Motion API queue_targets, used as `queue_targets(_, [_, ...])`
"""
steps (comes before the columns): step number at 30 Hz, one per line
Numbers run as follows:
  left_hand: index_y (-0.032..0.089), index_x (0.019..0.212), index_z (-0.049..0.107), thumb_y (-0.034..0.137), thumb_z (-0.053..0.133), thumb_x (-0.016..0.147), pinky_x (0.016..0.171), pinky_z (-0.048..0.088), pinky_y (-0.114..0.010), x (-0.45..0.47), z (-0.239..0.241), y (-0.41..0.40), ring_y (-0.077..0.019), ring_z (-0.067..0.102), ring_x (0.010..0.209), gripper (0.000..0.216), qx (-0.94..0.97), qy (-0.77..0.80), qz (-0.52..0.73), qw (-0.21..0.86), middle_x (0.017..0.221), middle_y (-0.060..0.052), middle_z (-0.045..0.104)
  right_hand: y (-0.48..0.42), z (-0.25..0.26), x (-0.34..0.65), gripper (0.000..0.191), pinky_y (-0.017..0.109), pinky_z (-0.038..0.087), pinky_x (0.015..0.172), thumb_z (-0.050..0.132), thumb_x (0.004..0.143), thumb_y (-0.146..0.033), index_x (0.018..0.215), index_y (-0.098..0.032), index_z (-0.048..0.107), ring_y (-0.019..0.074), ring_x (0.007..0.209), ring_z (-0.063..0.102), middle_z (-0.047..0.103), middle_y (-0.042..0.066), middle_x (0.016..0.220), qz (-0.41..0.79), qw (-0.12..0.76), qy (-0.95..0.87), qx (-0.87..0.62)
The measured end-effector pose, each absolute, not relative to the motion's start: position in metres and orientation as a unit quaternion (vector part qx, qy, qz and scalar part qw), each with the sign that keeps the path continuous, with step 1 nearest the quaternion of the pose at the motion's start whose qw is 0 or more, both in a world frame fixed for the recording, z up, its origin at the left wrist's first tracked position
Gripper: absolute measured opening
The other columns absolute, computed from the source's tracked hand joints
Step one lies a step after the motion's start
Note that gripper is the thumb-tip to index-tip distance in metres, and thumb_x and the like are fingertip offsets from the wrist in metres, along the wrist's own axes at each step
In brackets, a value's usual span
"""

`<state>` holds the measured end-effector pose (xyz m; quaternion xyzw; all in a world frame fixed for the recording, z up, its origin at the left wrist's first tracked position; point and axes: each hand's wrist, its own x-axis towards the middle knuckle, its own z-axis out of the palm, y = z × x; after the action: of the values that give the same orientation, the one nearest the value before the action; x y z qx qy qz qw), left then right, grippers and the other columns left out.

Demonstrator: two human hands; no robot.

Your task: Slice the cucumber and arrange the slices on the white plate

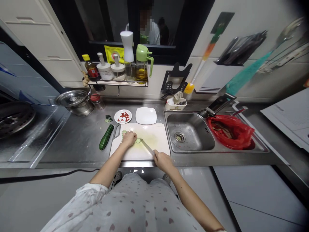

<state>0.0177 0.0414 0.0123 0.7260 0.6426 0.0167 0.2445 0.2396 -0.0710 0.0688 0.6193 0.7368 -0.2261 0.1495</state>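
Note:
A white cutting board (154, 141) lies on the steel counter in front of me. My left hand (129, 138) is curled over a piece of cucumber (124, 132) on the board, holding it down. My right hand (162, 160) grips the handle of a knife (147, 147) at the board's near edge; the blade points up-left and its tip meets the cucumber beside my left fingers. A whole cucumber (106, 137) lies on the counter just left of the board.
Behind the board sit a small plate of chopped red chili (123, 116) and a bare white square plate (145, 115). The sink (188, 132) is right of the board, with a red bag (230, 130) beyond it. A steel pot (74, 101) and a condiment shelf (118, 82) stand at the back.

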Motion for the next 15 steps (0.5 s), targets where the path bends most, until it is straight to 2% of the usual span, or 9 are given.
queue_targets(15, [0.023, 0.082, 0.07, 0.019, 0.057, 0.078, 0.091, 0.027, -0.041, 0.0183, 0.0086, 0.0471, -0.0274, 0.055, 0.108, 0.014, 0.701, 0.664, 0.006, 0.26, 0.102, -0.007, 0.071, -0.0685, 0.0655, 0.2351, 0.025, 0.03, 0.039, 0.073, 0.034, 0.097, -0.024, 0.113, -0.02, 0.053, 0.0248, 0.094, 0.066, 0.069, 0.014, 0.1, -0.217, 0.158, 0.752, 0.602])
